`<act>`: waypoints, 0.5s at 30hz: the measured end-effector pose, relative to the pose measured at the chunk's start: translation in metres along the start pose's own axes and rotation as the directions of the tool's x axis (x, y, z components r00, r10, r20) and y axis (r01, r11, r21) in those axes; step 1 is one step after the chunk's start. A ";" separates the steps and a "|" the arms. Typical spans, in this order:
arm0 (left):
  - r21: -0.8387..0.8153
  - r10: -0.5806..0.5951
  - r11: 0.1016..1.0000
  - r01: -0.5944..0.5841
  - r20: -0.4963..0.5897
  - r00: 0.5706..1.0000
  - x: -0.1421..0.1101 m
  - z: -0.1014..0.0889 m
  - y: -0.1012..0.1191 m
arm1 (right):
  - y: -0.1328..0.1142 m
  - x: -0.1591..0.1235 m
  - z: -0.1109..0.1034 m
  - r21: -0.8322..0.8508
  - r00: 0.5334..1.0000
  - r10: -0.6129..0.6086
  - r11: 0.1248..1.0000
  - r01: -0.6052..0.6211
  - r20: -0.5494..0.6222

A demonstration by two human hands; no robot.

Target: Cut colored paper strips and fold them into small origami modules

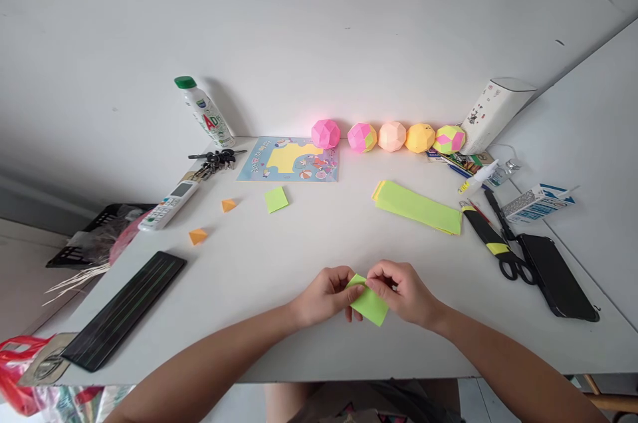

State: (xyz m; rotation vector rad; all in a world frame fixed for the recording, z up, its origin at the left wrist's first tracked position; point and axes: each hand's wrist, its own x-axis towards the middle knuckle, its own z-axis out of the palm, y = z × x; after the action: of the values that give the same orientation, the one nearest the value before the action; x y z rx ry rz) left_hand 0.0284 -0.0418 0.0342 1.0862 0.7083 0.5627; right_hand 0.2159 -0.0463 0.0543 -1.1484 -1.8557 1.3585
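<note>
Between my hands, just above the front of the white table, is a small square of green paper [371, 308]. My left hand [326, 293] pinches its left side, thumb on top and fingers underneath. At the upper edge my right hand [403, 291] is closed on it with thumb and forefinger. Another green paper square [276, 199] lies flat farther back on the left. Two small folded orange paper pieces [198, 236] sit left of it. To the right rests a stack of long green paper strips [417, 207] with yellow edges showing.
Several faceted paper balls [392, 136] line the wall. At left are a bottle [205, 112], keys [219, 160], a remote control [168, 205] and a black case [124, 310]. A knife [486, 233], scissors [516, 268], a glue bottle [478, 178] and a phone [558, 277] lie right.
</note>
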 end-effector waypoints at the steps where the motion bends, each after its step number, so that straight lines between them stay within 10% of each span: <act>1: -0.001 -0.002 1.000 0.002 0.000 1.000 0.000 0.000 0.000 | 0.001 0.000 0.000 -0.004 1.000 0.005 1.000 -0.006 -0.014; 15: 0.173 -0.094 0.973 0.151 -0.299 0.950 0.002 -0.003 0.000 | 0.013 0.007 -0.003 0.025 0.989 0.070 0.997 -0.068 -0.132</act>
State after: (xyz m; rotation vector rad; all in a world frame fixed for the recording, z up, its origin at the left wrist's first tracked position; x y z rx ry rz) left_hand 0.0277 -0.0389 0.0332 1.1417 1.0990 0.5593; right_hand 0.2194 -0.0375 0.0428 -1.2714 -1.7185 1.3019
